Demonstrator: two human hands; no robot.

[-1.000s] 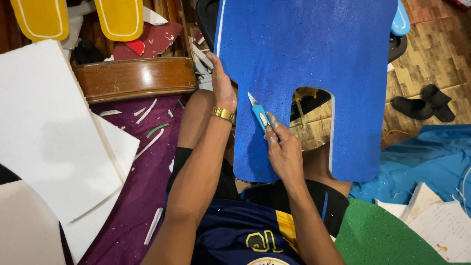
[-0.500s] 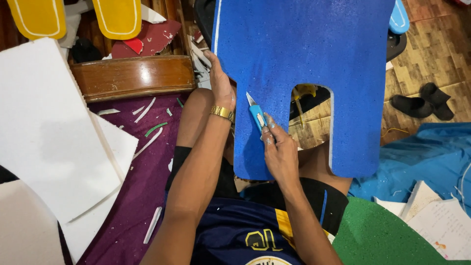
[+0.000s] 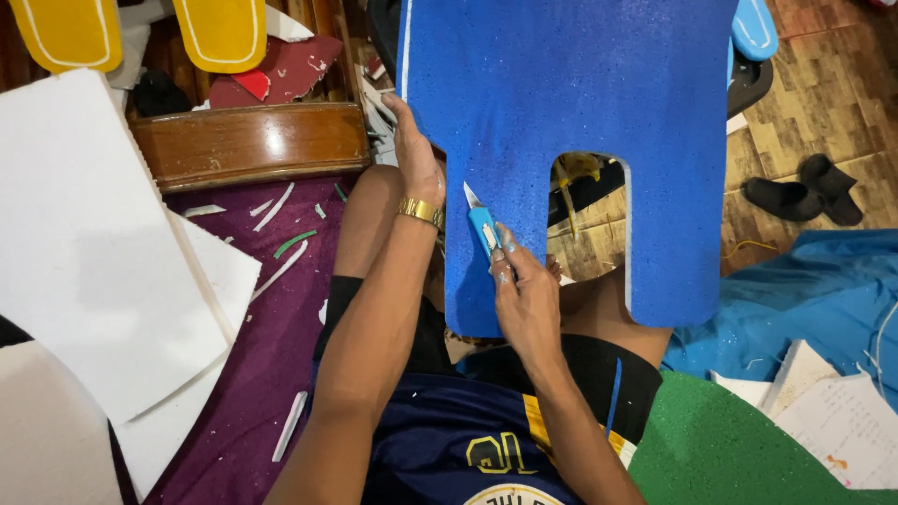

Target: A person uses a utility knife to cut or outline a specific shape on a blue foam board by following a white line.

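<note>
Across the person's lap, a blue foam sheet (image 3: 571,103) with a slot-shaped cutout stands upright; the left hand (image 3: 416,154) grips its left edge while the right hand (image 3: 524,290) closes on a blue utility knife (image 3: 482,224) against it. White foam boards (image 3: 94,252) lie left.

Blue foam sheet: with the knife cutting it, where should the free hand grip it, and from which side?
Grip the blue foam sheet along its long left edge, from the left, as the left hand does. That edge is straight, bare and beside the blade of the craft knife in the right hand, not ahead of it.
</note>
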